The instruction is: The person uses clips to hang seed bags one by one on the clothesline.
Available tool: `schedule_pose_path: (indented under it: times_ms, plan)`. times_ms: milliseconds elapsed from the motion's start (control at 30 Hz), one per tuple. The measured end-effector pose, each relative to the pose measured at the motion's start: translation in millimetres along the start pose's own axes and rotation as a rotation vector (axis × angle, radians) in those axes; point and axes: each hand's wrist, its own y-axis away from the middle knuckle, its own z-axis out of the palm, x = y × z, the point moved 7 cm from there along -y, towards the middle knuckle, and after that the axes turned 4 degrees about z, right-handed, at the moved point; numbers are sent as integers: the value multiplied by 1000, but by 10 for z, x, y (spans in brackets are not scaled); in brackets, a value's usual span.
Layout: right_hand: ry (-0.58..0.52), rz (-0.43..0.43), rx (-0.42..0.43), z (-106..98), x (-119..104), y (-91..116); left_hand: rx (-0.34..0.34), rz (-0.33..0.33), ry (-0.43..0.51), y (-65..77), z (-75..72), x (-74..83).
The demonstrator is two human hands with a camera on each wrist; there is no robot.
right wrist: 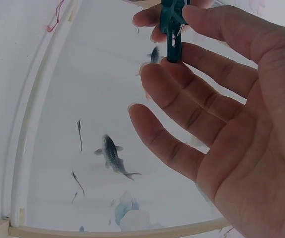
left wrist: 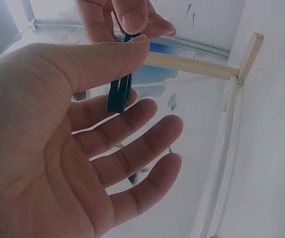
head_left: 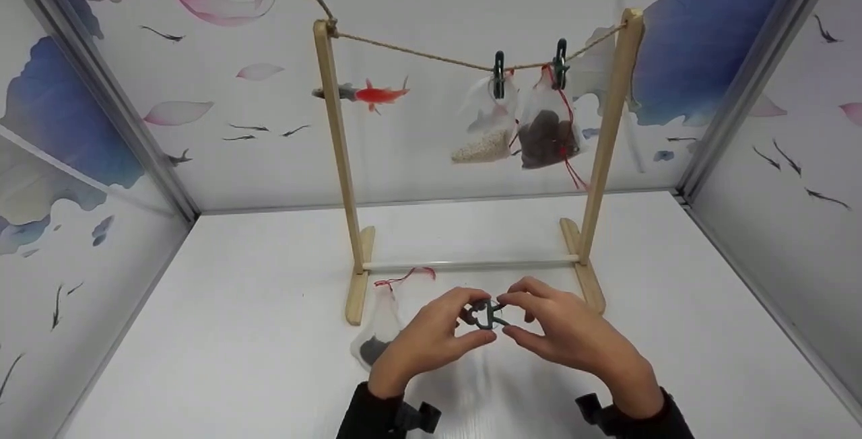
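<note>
A dark green clothes peg is held between both hands, just in front of the wooden rack. The left hand pinches one end of it with thumb and index finger. From the other side, the right hand grips the peg's two spread ends between thumb and fingertips. In the left wrist view the peg lies under the thumb, the other fingers loosely bent. The right wrist view has the peg at its top. A see-through pouch with dark contents and a red string lies beside the left hand, partly covered by it.
A rope spans the wooden rack. Two pegs clip pouches to its right half: one pouch holds pale grains, the other dark brown pieces. A white crossbar joins the rack's feet. Printed walls surround the white table.
</note>
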Motion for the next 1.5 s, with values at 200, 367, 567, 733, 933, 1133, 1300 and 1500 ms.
schedule_pose_path:
  times_ms: [200,367,567,733,933,1133,1300,1500]
  plan:
    - [-7,43,17,-51,60,27,18,-25,-8,7,-55,13]
    - [-17,53,31,-79,86,44,42,-12,4,1,-82,35]
    - [-8,63,41,-72,100,42,23,-21,35,-7,-64,45]
    - [-2,86,24,-48,128,23,8,5,71,-15,-50,79]
    - [-32,87,21,-25,146,10,-8,39,96,-33,-20,96]
    - [-53,86,37,-29,158,5,-9,51,101,-40,-15,105]
    - [-52,93,31,-25,158,3,-13,63,108,-49,-2,105]
    - [-50,90,33,-17,161,7,-23,64,109,-57,18,108]
